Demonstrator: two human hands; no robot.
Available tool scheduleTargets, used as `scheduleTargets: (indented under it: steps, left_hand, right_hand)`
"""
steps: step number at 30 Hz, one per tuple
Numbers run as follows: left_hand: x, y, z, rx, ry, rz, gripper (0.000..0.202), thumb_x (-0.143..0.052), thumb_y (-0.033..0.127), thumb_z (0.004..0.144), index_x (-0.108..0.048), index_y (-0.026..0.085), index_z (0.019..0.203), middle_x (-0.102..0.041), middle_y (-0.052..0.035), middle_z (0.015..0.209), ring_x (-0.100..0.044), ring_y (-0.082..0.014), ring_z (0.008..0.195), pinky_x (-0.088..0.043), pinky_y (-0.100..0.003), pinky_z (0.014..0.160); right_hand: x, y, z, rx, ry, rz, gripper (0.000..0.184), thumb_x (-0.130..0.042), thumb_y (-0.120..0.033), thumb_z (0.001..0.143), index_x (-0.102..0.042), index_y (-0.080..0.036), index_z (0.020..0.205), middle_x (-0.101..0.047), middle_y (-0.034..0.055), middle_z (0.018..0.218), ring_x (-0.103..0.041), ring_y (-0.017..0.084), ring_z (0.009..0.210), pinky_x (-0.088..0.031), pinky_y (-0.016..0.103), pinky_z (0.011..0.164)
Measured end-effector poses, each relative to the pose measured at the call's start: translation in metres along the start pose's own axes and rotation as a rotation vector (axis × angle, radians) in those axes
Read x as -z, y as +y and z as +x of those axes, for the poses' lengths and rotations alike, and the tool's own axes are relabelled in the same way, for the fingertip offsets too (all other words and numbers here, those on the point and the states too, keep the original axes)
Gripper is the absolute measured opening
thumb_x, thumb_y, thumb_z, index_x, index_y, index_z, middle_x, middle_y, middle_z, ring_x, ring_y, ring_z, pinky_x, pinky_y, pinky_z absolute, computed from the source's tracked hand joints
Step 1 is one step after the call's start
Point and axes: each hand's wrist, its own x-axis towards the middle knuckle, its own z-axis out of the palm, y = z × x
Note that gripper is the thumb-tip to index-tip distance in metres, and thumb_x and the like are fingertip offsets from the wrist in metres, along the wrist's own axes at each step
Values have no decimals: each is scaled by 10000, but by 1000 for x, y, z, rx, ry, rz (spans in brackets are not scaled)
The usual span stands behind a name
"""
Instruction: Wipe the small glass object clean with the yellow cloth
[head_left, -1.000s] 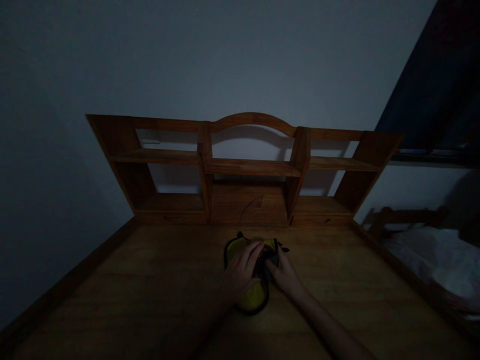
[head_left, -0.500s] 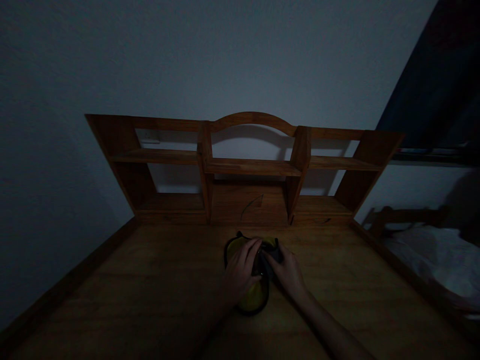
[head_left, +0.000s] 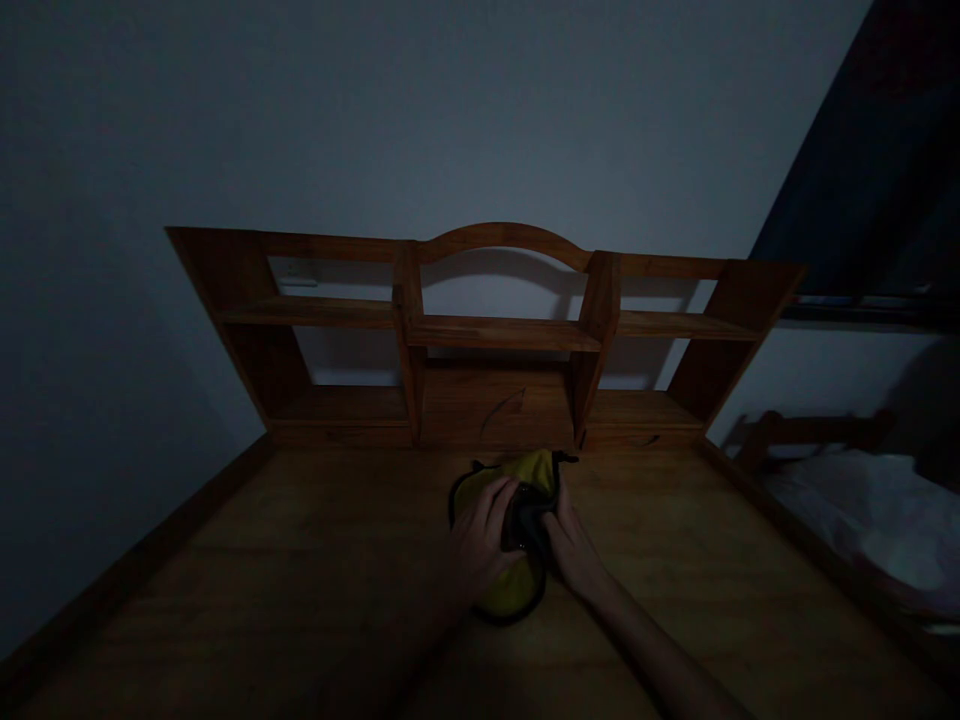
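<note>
A yellow cloth (head_left: 514, 592) with black edging and a grey underside lies bunched on the wooden desk in front of me. My left hand (head_left: 484, 530) is closed around a small dark, shiny object (head_left: 514, 528) on top of the cloth; dim light and my fingers hide what kind it is. My right hand (head_left: 570, 545) grips the cloth's right part, its grey side folded up against the dark object. The fingertips of that hand are partly covered by the fabric.
A wooden shelf unit (head_left: 504, 333) with several compartments stands along the desk's back edge, against the wall (head_left: 480, 120). The wooden desktop (head_left: 315, 560) has a raised rim. Right of the desk are a wooden frame (head_left: 825, 430) and pale, crumpled fabric (head_left: 885, 530).
The cloth's upper right part has risen and spread toward the shelf, with more yellow showing. My right hand has shifted slightly, its fingers now deeper behind the fabric. My left hand stays nearly still.
</note>
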Motion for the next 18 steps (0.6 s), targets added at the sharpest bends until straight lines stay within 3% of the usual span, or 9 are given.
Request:
scheduleTargets:
  steps: [5,10,14,18]
  left_hand:
    - [-1,0,-1,-7,-6,21,891,-739,206,646,-248,233,1389,-398,-101,1363,-399,-295,1254,-392,-440,1013]
    - [0,2,-2,-27,8,44,939,-764,159,599,-253,221,1385,-400,-96,1362,-400,-280,1254,-394,-412,1019]
    - [0,2,-1,-27,10,34,895,-747,167,622,-270,218,1378,-407,-103,1356,-407,-282,1248,-400,-416,1015]
    - [-2,2,-1,-10,29,13,884,-745,166,617,-284,215,1369,-416,-106,1346,-413,-292,1243,-404,-432,1012]
  right_hand:
    - [-3,1,3,37,-30,-20,648,-368,-232,899,-25,-211,1448,-324,76,1447,-302,179,1330,-242,393,1101]
    - [-7,4,6,99,15,-13,668,-423,-214,872,-76,-216,1443,-313,78,1452,-251,187,1353,-219,416,1115]
    - [-8,3,6,88,39,-14,692,-482,-238,843,-121,-221,1433,-315,93,1446,-295,223,1330,-245,450,1100]
    - [-7,2,9,104,73,27,655,-526,-244,815,-216,-222,1391,-440,107,1343,-452,237,1210,-351,446,1033]
